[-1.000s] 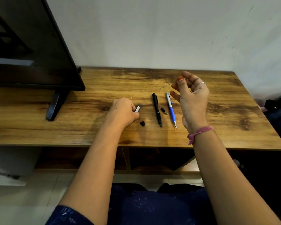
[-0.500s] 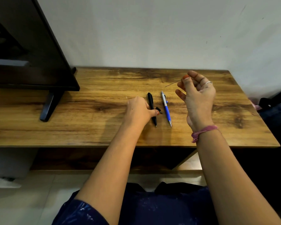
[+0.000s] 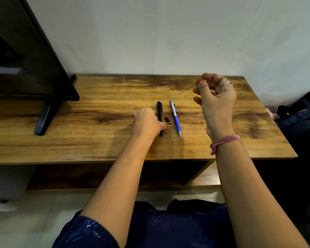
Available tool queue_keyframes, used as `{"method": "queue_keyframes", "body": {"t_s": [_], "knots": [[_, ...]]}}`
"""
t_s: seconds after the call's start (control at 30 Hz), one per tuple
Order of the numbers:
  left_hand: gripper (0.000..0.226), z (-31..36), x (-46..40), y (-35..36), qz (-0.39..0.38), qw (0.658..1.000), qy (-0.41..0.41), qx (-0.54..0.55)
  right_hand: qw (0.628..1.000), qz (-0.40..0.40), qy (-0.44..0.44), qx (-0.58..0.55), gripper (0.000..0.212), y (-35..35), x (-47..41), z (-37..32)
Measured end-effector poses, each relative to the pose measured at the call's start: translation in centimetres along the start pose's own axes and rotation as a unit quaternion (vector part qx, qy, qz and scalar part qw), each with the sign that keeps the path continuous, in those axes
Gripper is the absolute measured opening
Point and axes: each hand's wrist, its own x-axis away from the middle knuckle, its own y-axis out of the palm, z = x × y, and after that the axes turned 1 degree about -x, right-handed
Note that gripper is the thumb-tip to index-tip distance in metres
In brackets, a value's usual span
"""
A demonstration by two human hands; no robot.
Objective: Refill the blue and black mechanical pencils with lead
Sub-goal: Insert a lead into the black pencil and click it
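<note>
The black pencil (image 3: pixel 159 116) is taken as the reference. It lies flat on the wooden table (image 3: pixel 97 140), its long axis running almost straight away from the person, with the writing tip at the near end and the clip end at the far end. The left hand (image 3: pixel 147 123) is laid against the near half of the black pencil from its left side, fingers curled and the thumb crossing the barrel; whether the barrel is actually gripped or only touched cannot be told. The blue pencil (image 3: pixel 175 118) lies just to the right of the black pencil, nearly parallel to it, tip likewise toward the person. Between the two barrels, near the middle of the black pencil, a small black cap (image 3: pixel 167 119) is seen on the table. The right hand (image 3: pixel 216 102) is held raised, well to the right of the black pencil and beyond its far end, and is closed in a fine pinch on a thin lead (image 3: pixel 186 90), which projects leftward and slightly downward toward the far end of the black pencil. It is judged that the black pencil is the one in hand, the left hand being much the nearer. For insertion, the far end must be lifted and the lead's axis brought in line with the barrel.
</note>
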Motion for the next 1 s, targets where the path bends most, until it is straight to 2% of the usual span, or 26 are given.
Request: {"method": "queue_keyframes", "body": {"t_s": [0.13,0.23,0.3,0.67,1.0], "knots": [[0.036,-0.3,-0.1,-0.7,-0.006,1.000,0.005,0.014,0.999,-0.016,-0.036,0.032,0.012,-0.4,-0.1,-1.1],[0.015,-0.4,0.0,-1.6,0.004,0.998,0.050,0.046,0.997,-0.020,-0.063,0.046,0.012,-0.7,-0.2,-1.9],[0.011,-0.3,0.3,-2.1,0.012,0.995,0.074,0.068,0.996,-0.021,-0.079,0.047,0.011,-0.8,-0.3,-2.4],[0.020,0.2,1.8,-3.2,0.030,0.963,0.225,0.147,0.983,0.006,-0.177,0.047,0.009,0.1,-0.5,-4.9],[0.022,0.4,2.1,-3.3,0.042,0.952,0.262,0.154,0.972,0.049,-0.218,0.075,0.007,0.0,-0.5,-5.0]]}}
